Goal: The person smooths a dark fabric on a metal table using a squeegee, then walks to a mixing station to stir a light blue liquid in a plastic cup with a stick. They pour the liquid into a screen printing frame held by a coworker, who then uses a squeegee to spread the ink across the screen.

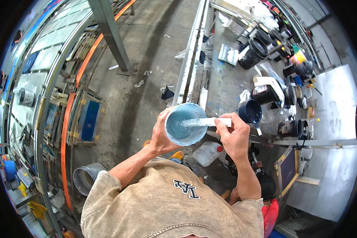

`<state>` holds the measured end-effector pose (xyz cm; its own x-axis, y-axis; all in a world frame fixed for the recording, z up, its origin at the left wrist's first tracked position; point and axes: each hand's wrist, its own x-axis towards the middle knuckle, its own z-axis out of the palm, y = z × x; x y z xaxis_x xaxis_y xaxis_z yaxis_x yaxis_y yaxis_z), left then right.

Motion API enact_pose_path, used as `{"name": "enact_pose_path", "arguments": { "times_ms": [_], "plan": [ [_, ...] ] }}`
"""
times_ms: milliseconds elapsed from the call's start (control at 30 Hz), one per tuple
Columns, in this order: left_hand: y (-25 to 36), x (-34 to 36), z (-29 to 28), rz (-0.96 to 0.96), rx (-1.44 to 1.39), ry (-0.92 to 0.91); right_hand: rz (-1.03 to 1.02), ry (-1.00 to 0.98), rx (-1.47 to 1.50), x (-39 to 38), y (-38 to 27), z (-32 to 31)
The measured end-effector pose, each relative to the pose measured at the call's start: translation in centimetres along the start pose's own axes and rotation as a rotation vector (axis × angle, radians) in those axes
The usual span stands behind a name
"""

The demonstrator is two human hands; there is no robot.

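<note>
In front of my chest I hold a round tub point(185, 139) with a crusted rim. Pale blue-grey paste point(177, 126) coats its inside. My left hand point(162, 133) is wrapped round the tub's left side. My right hand point(233, 137) pinches the white end of a flat stirring stick point(202, 122) between thumb and fingers. The stick reaches over the rim into the tub, and its far part looks smeared with the paste. Just right of my right hand stands a dark pot point(250, 112) with a white-tipped handle leaning out.
A cluttered bench point(222, 89) on the right carries black buckets point(253, 52) and bottles. Framed screens point(89, 120) lean under a rack at left. A white jug point(207, 154) and grey bucket point(87, 177) stand on the floor. A person in red point(270, 214) is close at lower right.
</note>
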<state>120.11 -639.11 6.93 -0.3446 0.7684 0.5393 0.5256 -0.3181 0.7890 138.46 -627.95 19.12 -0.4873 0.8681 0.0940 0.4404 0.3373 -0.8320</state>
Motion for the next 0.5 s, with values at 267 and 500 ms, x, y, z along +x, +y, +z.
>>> {"name": "enact_pose_path", "arguments": {
  "times_ms": [267, 500],
  "plan": [
    [-2.5, -0.5, -6.5, -0.033, 0.031, 0.002, -0.93, -0.163, -0.266, 3.7, -6.0, 5.7],
    [-4.3, -0.7, -9.8, -0.028, 0.01, -0.004, -1.078, -0.26, -0.57, 5.9, -7.5, 7.3]
  ]
}}
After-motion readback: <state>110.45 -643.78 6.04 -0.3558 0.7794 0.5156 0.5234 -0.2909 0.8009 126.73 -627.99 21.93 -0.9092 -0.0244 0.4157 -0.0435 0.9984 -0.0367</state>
